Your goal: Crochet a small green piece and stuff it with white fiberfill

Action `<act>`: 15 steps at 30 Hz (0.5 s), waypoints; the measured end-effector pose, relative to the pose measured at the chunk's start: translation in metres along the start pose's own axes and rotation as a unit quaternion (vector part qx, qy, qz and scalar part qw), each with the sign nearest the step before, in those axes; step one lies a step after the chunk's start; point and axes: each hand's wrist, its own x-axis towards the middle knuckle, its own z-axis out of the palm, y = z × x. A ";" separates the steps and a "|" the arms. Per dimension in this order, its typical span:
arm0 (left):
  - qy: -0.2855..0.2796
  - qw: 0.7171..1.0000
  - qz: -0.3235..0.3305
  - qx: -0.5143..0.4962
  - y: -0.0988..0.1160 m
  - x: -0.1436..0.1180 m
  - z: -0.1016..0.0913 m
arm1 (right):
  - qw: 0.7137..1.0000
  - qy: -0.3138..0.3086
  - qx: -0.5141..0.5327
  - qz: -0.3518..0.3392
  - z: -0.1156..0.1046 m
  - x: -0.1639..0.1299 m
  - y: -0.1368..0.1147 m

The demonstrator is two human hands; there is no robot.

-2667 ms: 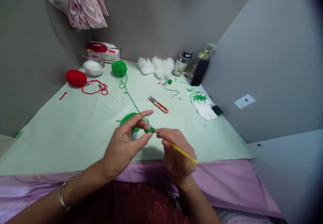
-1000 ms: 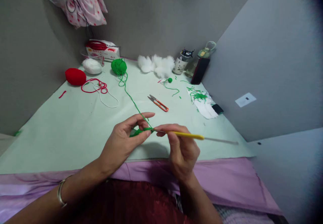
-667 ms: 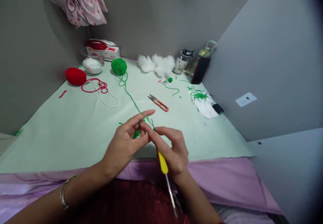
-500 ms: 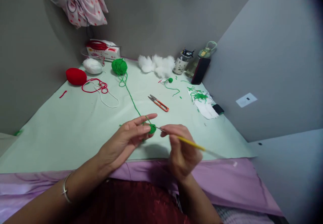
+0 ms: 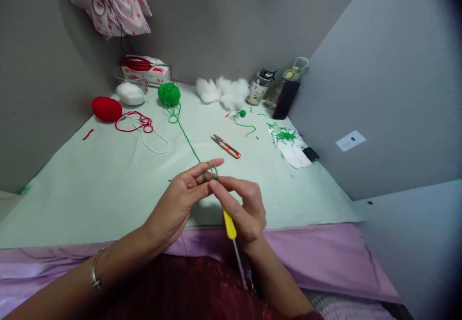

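Most of the green yarn work (image 5: pixel 215 179) hides between the fingertips, its shape unclear. The left hand (image 5: pixel 176 197) pinches it; the right hand (image 5: pixel 245 209) grips one yellow-handled hook (image 5: pixel 229 224), tip hard to make out. From the hands, three balls stand: green ball (image 5: pixel 169 94) at eleven o'clock, white ball (image 5: pixel 130 94) and red ball (image 5: pixel 107 108) around ten.

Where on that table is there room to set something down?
Bare patches: near left, between the left hand, the red scrap and the white strand; near right, between the right hand, the snips and the white paper, bar small specks. It's crowded along the back: yarn balls, stuffing, pen cup, bottle, phone. A green strand crosses the middle.
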 end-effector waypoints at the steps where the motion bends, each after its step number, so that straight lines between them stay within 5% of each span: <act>1: -0.014 0.999 -0.029 -0.024 0.001 0.001 -0.001 | 1.000 0.006 0.013 0.011 -0.001 0.001 0.001; 6: -0.011 0.998 -0.050 -0.041 0.004 0.003 -0.004 | 0.944 0.054 0.230 0.229 -0.007 0.013 0.002; 12: -0.033 0.992 0.033 0.115 0.003 -0.004 -0.001 | 0.928 0.021 0.262 0.264 -0.006 0.014 -0.001; 15: -0.024 0.986 0.035 0.161 0.005 -0.006 -0.004 | 0.898 0.037 0.303 0.318 -0.005 0.011 0.004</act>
